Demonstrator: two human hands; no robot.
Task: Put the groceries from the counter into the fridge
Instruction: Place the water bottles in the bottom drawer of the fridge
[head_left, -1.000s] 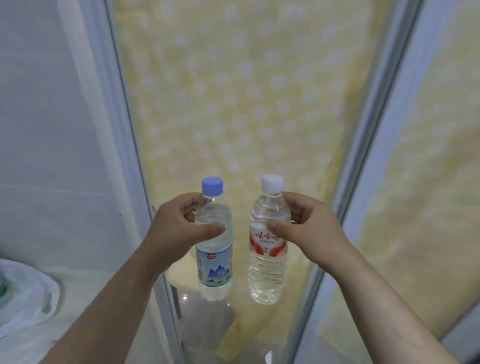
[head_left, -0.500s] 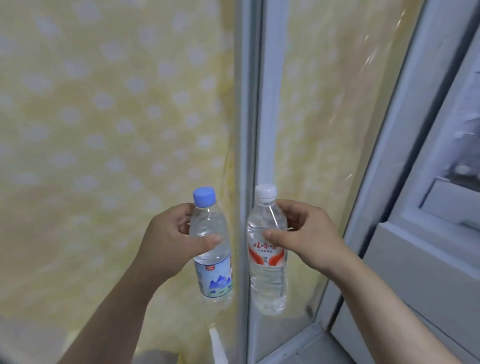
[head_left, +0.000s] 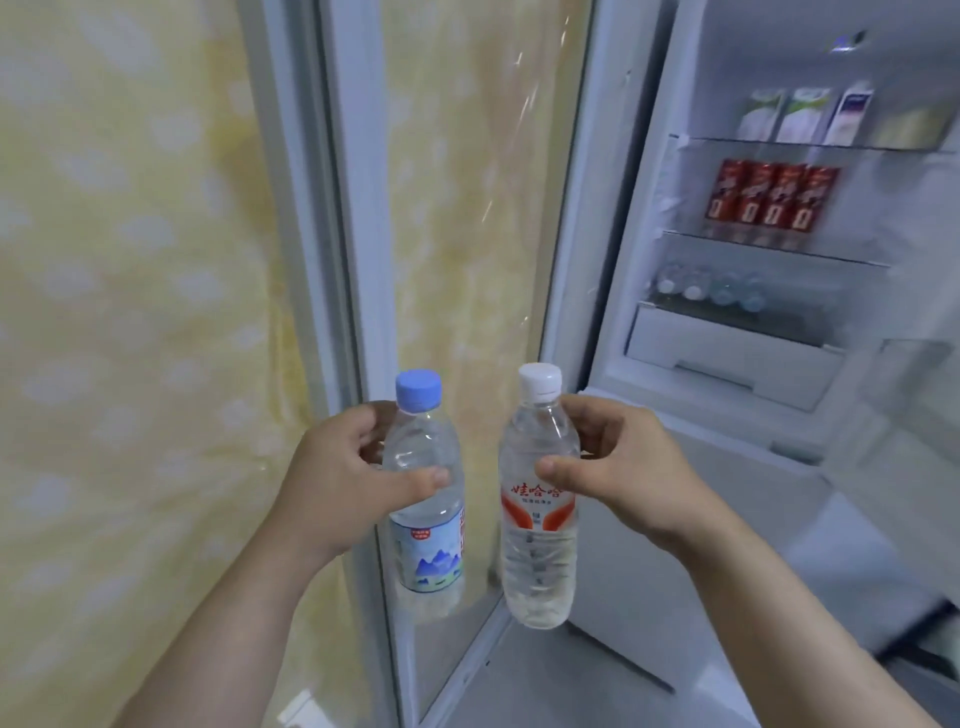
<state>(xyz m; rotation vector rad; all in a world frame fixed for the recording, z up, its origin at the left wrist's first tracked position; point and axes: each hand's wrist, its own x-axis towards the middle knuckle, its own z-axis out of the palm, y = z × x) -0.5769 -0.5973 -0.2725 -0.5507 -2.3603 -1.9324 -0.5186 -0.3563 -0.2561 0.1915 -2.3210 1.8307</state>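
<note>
My left hand (head_left: 343, 483) grips a clear water bottle with a blue cap and a blue mountain label (head_left: 427, 540), held upright. Beside it my right hand (head_left: 618, 478) grips a second upright water bottle with a white cap and a red label (head_left: 537, 545). Both bottles hang in the air in front of a glass panel. The open fridge (head_left: 691, 364) stands at the right, its lit interior beyond my right hand.
Fridge shelves hold cartons (head_left: 800, 114) on top, red cans (head_left: 763, 195) below, and several bottle caps (head_left: 711, 288) above a white drawer (head_left: 727, 358). A yellow dotted curtain (head_left: 130, 312) behind glass with a pale frame (head_left: 343, 234) fills the left.
The view has swung to the right: the counter and bag at the left are gone and the open fridge interior has come into view. Both hands keep holding their bottles.
</note>
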